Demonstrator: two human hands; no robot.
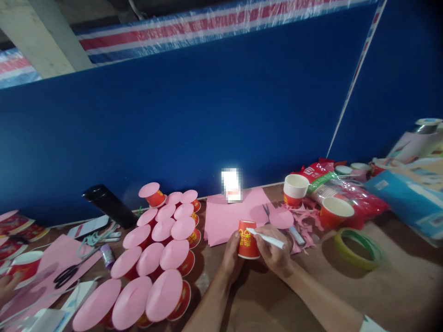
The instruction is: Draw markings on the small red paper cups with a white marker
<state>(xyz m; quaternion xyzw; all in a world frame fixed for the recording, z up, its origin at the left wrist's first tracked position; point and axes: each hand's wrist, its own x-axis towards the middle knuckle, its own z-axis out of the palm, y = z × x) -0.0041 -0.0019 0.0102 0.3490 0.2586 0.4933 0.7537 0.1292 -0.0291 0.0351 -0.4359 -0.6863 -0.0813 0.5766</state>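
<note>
A red paper cup (248, 246) with yellow characters stands upside down, its white rim on the table. My left hand (231, 256) is wrapped round the cup's left side. A slim white pen (272, 240) sits in my right hand (277, 260), its tip at the cup's upper right side. Behind the cup lies a stack of pink paper (224, 223). Scissors (266, 210) and a pink paper disc (281, 217) rest near the stack's right edge, with a glue stick (296, 235) and pink scraps (308, 216) beside my right hand.
Rows of red cups topped with pink discs (151, 259) fill the left. Farther left, another person's hand (8, 287) is at a red cup (26, 266). To the right are stacked cups (296, 188), a roll of tape (358, 251) and a red plastic bag (363, 200). A blue partition (207, 115) stands behind.
</note>
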